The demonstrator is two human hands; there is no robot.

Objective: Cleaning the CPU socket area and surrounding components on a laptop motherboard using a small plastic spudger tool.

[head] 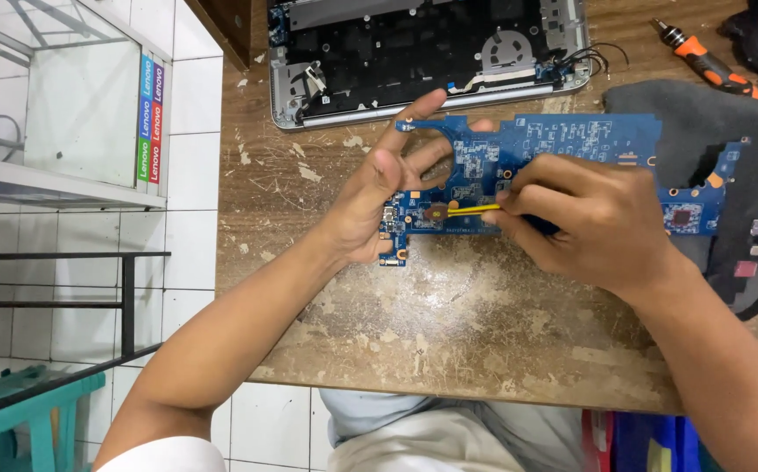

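A blue laptop circuit board [563, 144] lies on a worn wooden table [449, 323]. My left hand [379, 188] rests on the board's left end, fingers spread, pinning it down. My right hand [584, 218] holds a thin yellow tool [473, 210], its tip pointing left at a small round part [438, 211] on the board. An opened laptop base [423, 52] with a fan sits at the far edge of the table.
An orange-and-black screwdriver [702, 59] lies at the top right. Dark grey padded fabric [702, 131] lies under the board's right end. A glass cabinet [64, 105] and white tiled floor are on the left, a teal stool [38, 419] at the bottom left.
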